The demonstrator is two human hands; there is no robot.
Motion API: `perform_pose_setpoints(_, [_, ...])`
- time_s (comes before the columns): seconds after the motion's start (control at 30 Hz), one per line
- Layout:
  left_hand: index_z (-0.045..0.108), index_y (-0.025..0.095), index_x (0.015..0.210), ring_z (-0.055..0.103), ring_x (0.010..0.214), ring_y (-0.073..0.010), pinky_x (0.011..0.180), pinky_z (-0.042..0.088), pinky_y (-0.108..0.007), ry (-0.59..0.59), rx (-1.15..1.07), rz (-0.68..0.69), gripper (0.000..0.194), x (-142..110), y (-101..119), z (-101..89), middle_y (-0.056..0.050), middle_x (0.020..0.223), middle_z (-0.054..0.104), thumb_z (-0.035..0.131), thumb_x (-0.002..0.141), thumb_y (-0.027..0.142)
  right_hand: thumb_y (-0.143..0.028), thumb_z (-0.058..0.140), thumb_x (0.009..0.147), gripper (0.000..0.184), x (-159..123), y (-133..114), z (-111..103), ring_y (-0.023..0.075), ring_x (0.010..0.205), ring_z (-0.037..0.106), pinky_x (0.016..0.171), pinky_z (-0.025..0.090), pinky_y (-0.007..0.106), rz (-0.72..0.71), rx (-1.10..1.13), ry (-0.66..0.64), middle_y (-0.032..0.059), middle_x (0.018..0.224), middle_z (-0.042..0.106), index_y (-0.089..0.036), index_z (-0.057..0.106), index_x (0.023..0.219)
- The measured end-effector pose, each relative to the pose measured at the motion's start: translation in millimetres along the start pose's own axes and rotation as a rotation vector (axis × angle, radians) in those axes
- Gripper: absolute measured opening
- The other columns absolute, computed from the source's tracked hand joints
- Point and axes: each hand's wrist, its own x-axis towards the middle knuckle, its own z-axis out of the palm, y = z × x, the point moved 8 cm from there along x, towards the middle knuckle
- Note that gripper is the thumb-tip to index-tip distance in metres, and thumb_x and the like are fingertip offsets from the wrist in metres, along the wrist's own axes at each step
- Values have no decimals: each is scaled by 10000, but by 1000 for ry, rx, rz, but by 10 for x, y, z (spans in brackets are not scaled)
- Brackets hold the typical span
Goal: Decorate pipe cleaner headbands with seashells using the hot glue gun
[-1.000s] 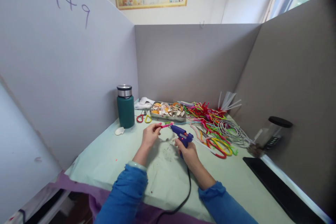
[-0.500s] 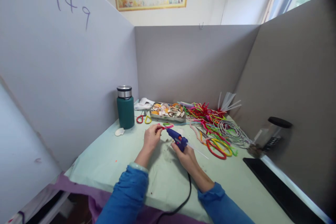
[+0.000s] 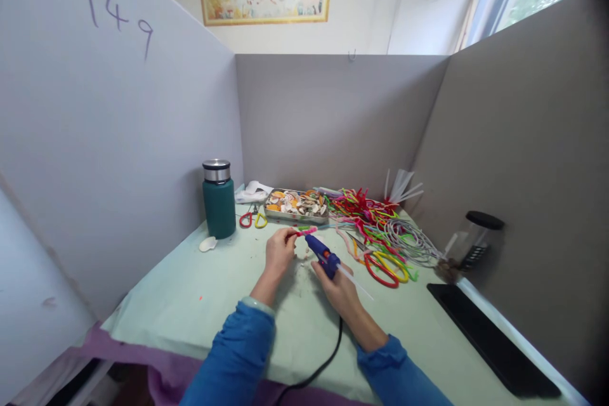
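Note:
My left hand (image 3: 280, 252) pinches a short pink pipe cleaner (image 3: 308, 231) above the table, its free end pointing right. My right hand (image 3: 337, 282) is wrapped round a blue hot glue gun (image 3: 322, 254), with a clear glue stick (image 3: 354, 281) sticking out of its back. The gun's nozzle is close to the underside of the pipe cleaner; whether they touch I cannot tell. A black cord (image 3: 328, 361) runs from the gun down over the table's front edge.
A metal tray of seashells (image 3: 295, 204) stands at the back, a green bottle (image 3: 219, 206) to its left. Red-and-yellow scissors (image 3: 384, 268) and a heap of pipe cleaners (image 3: 366, 206) lie right. A clear jar (image 3: 476, 241) and black strip (image 3: 490, 336) are far right.
My view has shifted slightly, moving the surroundings left and a little down. Both hands keep their grips, and the glue gun stays close to the pink pipe cleaner.

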Motion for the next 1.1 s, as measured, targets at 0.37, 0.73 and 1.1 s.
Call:
perform_pose_setpoints(0.37, [678,161,907,607,586,-125,574,478,-240,-20,-79,-38,201,-22,-23,-12,-53,825,681,529,810,256,-439,555,841,265,-18,39,76,200,662,588,615,428,276,-52,-63,-27,42,727,661,-187,636,837])
perform_pose_setpoints(0.73, [678,166,883,597,566,-107,567,474,-225,-9,-67,-17,172,-23,-5,-12,-30,779,676,525,810,197,-439,547,854,278,-27,57,82,190,659,602,612,436,265,-97,-138,0,36,727,650,-171,621,857])
perform_pose_setpoints(1.1, [612,181,830,608,729,-140,658,479,-247,53,-25,219,111,-51,134,-66,-29,799,624,507,819,149,-449,552,853,311,-35,-16,-57,183,580,559,542,409,271,-63,-111,96,35,663,637,-151,639,836])
